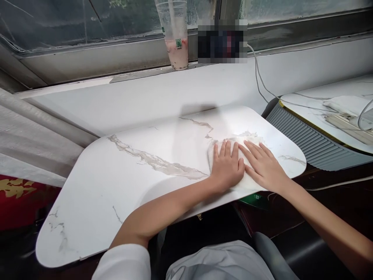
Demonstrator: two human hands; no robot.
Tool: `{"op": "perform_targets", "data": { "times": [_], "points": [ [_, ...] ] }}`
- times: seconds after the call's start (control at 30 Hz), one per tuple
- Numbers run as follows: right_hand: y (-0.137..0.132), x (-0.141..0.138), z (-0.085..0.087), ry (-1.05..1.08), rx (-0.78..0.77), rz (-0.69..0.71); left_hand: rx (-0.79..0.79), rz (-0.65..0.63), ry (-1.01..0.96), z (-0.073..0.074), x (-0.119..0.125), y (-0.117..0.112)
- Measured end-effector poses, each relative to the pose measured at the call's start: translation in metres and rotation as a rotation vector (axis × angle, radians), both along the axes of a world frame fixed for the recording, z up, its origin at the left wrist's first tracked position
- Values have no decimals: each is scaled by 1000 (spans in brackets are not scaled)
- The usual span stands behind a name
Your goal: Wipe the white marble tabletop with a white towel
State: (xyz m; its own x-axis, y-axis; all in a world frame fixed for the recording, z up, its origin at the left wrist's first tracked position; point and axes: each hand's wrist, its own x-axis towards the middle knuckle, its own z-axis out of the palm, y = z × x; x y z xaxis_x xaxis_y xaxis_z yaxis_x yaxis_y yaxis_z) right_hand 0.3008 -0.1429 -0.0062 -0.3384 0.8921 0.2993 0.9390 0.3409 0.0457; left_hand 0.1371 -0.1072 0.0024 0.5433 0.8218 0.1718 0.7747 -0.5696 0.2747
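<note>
A white cloth (247,181) lies spread on the right part of a white marbled tabletop (122,186). My left hand (227,165) presses flat on it, palm down, fingers stretched toward the window. Beside it, my right hand (266,167) also rests on the cloth with its fingers extended and slightly spread. The two thumbs nearly meet. Both palms cover much of the cloth, and its rumpled far edge shows past my fingertips.
On the window sill stands a clear plastic cup (177,46) with pink drink and a straw, next to a blurred dark object (223,41). A cable (258,74) hangs toward a second table (314,102) at right. A pale curtain (32,136) borders the left.
</note>
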Motion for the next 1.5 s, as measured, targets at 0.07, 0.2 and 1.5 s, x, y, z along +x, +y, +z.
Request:
{"op": "perform_targets", "data": {
  "times": [0.07,0.2,1.5],
  "points": [
    [-8,-8,1,-11,-2,-4,-2,-8,6,0,-8,-8],
    [-8,-17,0,-41,-5,-26,-14,-16,2,1,-15,-11],
    [220,-66,-1,56,-70,-6,-12,252,-34,-3,-44,193]
  ]
}}
